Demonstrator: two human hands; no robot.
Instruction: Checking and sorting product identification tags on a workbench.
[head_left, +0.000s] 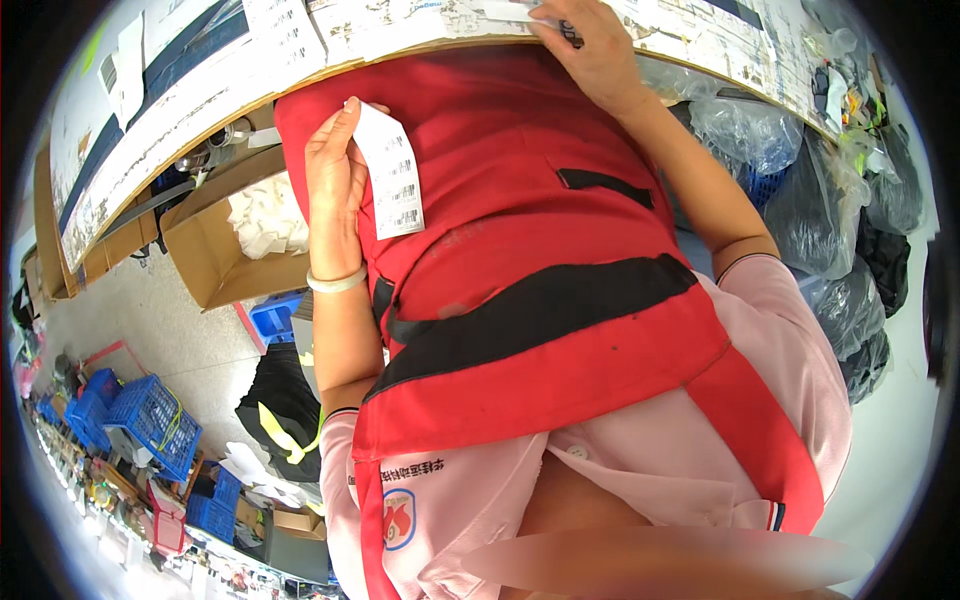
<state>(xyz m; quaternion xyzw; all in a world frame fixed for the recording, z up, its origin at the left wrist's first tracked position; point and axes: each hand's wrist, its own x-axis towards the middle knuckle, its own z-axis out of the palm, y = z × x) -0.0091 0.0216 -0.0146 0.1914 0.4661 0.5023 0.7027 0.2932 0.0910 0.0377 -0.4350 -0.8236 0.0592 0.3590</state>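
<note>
- Label strip (396, 190), white with rows of barcodes, hangs in front of the red apron (480, 140), just below the worktable (690, 40) edge.
- Left hand (335, 165) is nearly closed, pinching the strip's upper left edge between thumb and fingers; the lower end hangs free and curves slightly.
- Right hand (595, 55) is half curled over the worktable, beside a white slip (508, 11) and over a small dark object (571, 36); whether it grips either, I cannot tell.
- By its look the strip is paper-thin and very light, bendy rather than stiff, likely to crease or tear if pulled hard.
- Its face seems smooth, perhaps a little slippery; whether the back is sticky does not show.
- Best hold is a gentle pinch at the blank upper end or along a side margin, keeping fingers off the printed codes; a second pinch at the lower corner would steady the loose end.
</note>
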